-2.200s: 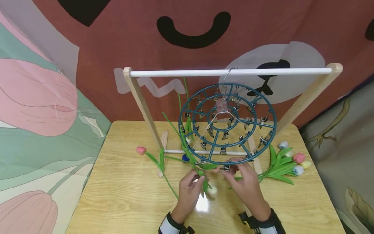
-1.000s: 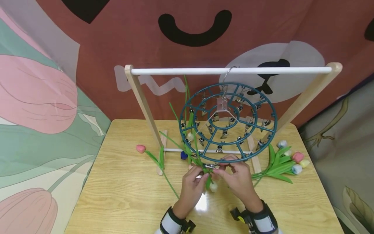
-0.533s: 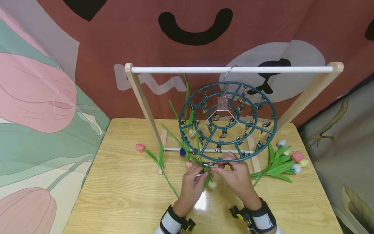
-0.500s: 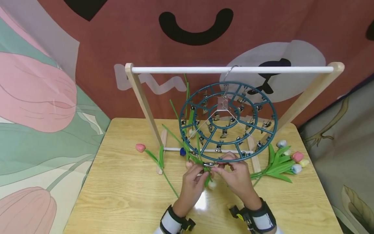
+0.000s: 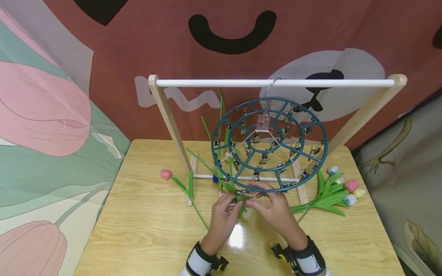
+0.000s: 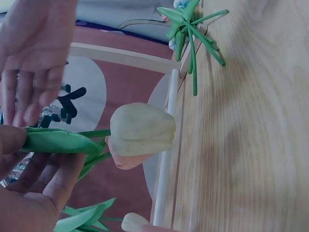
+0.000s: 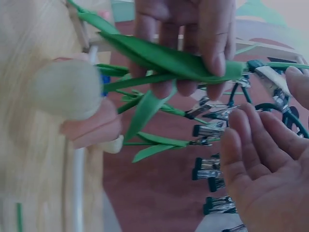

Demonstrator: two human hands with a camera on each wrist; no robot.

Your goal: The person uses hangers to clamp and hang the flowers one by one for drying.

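My left hand (image 5: 222, 216) pinches the green stem and leaf of an artificial white tulip (image 6: 142, 128), whose head points down toward the table. A metal clip (image 7: 270, 82) on the blue-green round hanger (image 5: 326, 143) sits on this stem just above the left fingers. Beside that clip is my right hand (image 5: 276, 211), its fingers extended and apart from the thumb in the right wrist view. The thumb is close to the clip; whether it touches cannot be told. Behind the white head shows a pink tulip (image 7: 94, 125). Other tulips hang from clips at the hanger's left side.
The hanger hooks over the white bar (image 5: 214, 83) of a wooden stand (image 5: 169, 122). A pink tulip (image 5: 166, 174) lies on the table at left. At right lies a bunch of tulips (image 5: 333, 197) in several colours. Bare clips (image 5: 264, 158) dangle inside the rings.
Both hands came together at the stem, and the clip went from the right fingers onto it. Over the last half second the right fingers loosened from the clip, and the hanger turned slightly.
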